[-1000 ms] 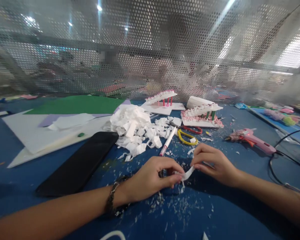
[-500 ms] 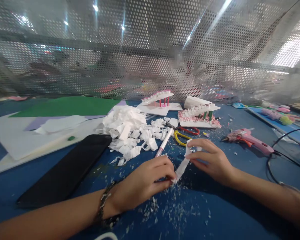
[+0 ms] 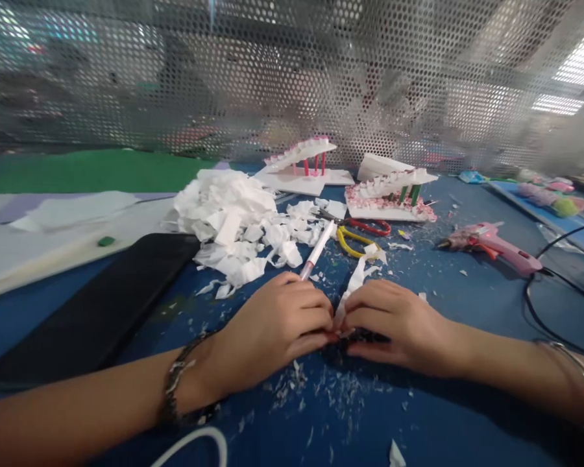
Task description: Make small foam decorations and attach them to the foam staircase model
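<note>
My left hand (image 3: 289, 318) and my right hand (image 3: 392, 324) meet over the blue table, fingertips closed on the lower end of a white paper strip (image 3: 355, 282). The strip's upper end points away from me, near the yellow-and-red-handled scissors (image 3: 353, 241). Just beyond my left fingers lies a white pen (image 3: 317, 251), slanting away. A heap of torn white paper (image 3: 228, 214) sits behind it. Small white shreds (image 3: 340, 395) litter the table below my hands.
Two small white stair models (image 3: 299, 159) (image 3: 389, 191) stand at the back before a perforated metal screen (image 3: 292, 78). A pink glue gun (image 3: 496, 250) with a black cord lies right. A black flat slab (image 3: 97, 305) and a green sheet (image 3: 87, 172) lie left.
My right hand has come down and toward my left, its fingers now at the strip's lower end instead of its top. The camera view has tilted slightly downward.
</note>
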`<control>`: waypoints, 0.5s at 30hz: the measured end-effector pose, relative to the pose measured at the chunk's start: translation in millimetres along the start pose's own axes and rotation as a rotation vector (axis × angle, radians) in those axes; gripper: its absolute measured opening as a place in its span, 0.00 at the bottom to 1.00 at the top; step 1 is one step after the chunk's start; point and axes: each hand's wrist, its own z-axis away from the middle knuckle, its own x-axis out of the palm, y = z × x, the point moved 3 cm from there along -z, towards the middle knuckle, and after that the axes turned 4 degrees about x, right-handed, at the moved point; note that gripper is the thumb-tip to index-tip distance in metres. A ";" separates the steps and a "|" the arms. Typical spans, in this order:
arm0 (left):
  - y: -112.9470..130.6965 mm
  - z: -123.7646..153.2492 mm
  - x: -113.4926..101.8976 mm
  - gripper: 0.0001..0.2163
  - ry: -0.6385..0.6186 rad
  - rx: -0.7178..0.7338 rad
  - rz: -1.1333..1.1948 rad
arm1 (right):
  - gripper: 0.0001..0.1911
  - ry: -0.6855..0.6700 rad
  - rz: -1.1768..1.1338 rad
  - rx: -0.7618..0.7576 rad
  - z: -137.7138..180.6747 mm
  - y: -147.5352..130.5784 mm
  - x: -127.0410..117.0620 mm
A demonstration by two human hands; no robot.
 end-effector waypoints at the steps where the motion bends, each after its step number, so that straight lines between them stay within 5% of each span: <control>1: -0.3 0.6 0.6 0.07 0.007 -0.017 0.016 | 0.07 -0.033 -0.049 0.032 -1.6 -0.4 2.6; 8: -1.1 -2.7 1.8 0.06 0.050 -0.191 0.198 | 0.04 -0.087 -0.349 0.256 -13.4 11.6 6.8; 15: 1.0 -2.5 0.3 0.05 0.038 -0.250 0.274 | 0.04 -0.083 -0.290 0.228 -17.2 10.8 9.3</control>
